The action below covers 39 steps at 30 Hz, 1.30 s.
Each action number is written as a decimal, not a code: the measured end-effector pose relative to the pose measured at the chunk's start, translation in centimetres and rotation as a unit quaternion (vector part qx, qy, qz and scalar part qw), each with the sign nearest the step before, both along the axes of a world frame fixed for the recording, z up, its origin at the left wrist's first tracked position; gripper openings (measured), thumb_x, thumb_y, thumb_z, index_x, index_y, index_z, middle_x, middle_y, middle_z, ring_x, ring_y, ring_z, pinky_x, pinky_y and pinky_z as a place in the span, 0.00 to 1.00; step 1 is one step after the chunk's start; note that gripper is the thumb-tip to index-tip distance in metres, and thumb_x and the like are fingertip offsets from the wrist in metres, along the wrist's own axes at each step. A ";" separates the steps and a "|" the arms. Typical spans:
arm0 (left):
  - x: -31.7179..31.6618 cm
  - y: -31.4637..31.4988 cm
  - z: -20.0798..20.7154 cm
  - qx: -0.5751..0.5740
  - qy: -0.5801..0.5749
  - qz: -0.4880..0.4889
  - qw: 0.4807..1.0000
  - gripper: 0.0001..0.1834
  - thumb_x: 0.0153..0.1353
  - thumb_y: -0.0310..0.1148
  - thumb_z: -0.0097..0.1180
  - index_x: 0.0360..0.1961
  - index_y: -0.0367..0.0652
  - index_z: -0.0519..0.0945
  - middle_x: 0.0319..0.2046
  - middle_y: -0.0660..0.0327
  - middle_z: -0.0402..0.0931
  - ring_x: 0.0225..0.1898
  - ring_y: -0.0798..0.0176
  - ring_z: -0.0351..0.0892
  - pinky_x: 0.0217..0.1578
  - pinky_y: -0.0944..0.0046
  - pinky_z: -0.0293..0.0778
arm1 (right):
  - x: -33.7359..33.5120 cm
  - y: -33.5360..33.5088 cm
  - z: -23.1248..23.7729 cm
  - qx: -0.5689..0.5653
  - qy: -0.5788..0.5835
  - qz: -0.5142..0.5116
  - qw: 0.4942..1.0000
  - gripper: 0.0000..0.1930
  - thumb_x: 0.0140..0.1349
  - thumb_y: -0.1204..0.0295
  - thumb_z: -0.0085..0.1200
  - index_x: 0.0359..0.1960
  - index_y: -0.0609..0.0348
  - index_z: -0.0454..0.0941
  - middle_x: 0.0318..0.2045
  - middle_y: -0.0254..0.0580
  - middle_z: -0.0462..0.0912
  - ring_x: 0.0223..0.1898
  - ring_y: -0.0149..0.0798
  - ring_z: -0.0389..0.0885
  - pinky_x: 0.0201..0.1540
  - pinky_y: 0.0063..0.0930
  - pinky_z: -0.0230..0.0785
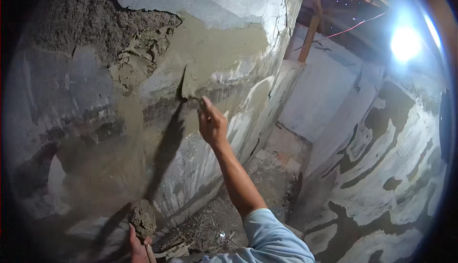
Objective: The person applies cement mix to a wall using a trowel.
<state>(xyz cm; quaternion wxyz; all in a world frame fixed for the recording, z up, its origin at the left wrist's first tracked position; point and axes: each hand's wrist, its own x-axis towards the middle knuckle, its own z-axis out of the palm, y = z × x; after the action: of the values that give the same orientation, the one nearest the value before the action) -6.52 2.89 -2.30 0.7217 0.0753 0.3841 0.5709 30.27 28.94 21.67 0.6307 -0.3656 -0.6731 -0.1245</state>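
My right hand (pixel 213 123) is raised against the wall, its fingers closed round the handle of a trowel (pixel 189 82). The trowel's blade lies on the wall just below a smooth patch of wet mortar (pixel 217 48). Low in the view, my left hand (pixel 138 249) grips a wooden-handled tool (pixel 150 253). A rounded lump of mortar (pixel 142 218) sits on that tool and hides its blade or plate, so its exact kind does not show. Rough, lumpy mortar (pixel 138 60) clings to the wall left of the smooth patch.
Bare, coarse wall (pixel 71 19) shows at the upper left. Rubble (pixel 202 229) covers the floor along the wall's foot. A second patchy wall (pixel 381 177) stands at the right, under a bright lamp (pixel 405 43). A thin red wire (pixel 353 26) hangs near a wooden post (pixel 310 38).
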 end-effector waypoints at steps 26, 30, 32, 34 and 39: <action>-4.5 -6.3 3.3 0.063 0.182 0.175 0.966 0.24 0.73 0.55 0.47 0.48 0.44 0.76 0.31 0.63 0.78 0.23 0.67 0.71 0.19 0.66 0.63 | -16.2 -26.8 -21.7 -0.736 0.186 0.394 0.517 0.13 0.75 0.66 0.49 0.50 0.62 0.78 0.24 0.32 0.78 0.19 0.25 0.71 0.19 0.21 0.61; -3.6 -6.6 1.9 0.046 0.174 0.220 0.959 0.24 0.76 0.52 0.44 0.53 0.42 0.74 0.39 0.62 0.79 0.23 0.69 0.72 0.19 0.68 0.66 | -16.7 -27.7 -22.0 -0.735 0.172 0.393 0.525 0.13 0.76 0.65 0.48 0.48 0.63 0.78 0.25 0.34 0.78 0.18 0.26 0.71 0.18 0.21 0.63; -3.2 -6.4 1.8 0.049 0.178 0.226 0.956 0.24 0.76 0.53 0.44 0.53 0.42 0.74 0.39 0.62 0.78 0.25 0.69 0.73 0.20 0.67 0.67 | -17.7 -27.7 -20.3 -0.748 0.182 0.370 0.521 0.13 0.76 0.65 0.47 0.46 0.62 0.78 0.26 0.35 0.78 0.18 0.25 0.70 0.18 0.21 0.64; -2.7 -6.1 1.7 0.053 0.182 0.233 0.954 0.23 0.75 0.53 0.44 0.53 0.43 0.74 0.39 0.63 0.78 0.27 0.68 0.74 0.21 0.67 0.69 | -18.0 -27.7 -21.1 -0.746 0.130 0.386 0.527 0.12 0.76 0.66 0.46 0.46 0.62 0.78 0.26 0.35 0.78 0.18 0.25 0.70 0.18 0.21 0.65; -2.1 -6.1 -0.2 0.027 0.220 0.245 0.944 0.24 0.75 0.55 0.43 0.48 0.45 0.76 0.34 0.64 0.79 0.26 0.68 0.74 0.24 0.65 0.69 | -18.9 -29.5 -22.1 -0.730 0.128 0.414 0.528 0.12 0.77 0.69 0.45 0.50 0.63 0.78 0.22 0.32 0.75 0.17 0.24 0.69 0.20 0.21 0.63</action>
<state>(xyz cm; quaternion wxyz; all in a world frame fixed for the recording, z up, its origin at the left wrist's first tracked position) -8.59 -3.24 -2.48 0.4546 0.1225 0.5244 0.7095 11.35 -0.52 -0.38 0.2037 -0.3909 -0.5167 0.7340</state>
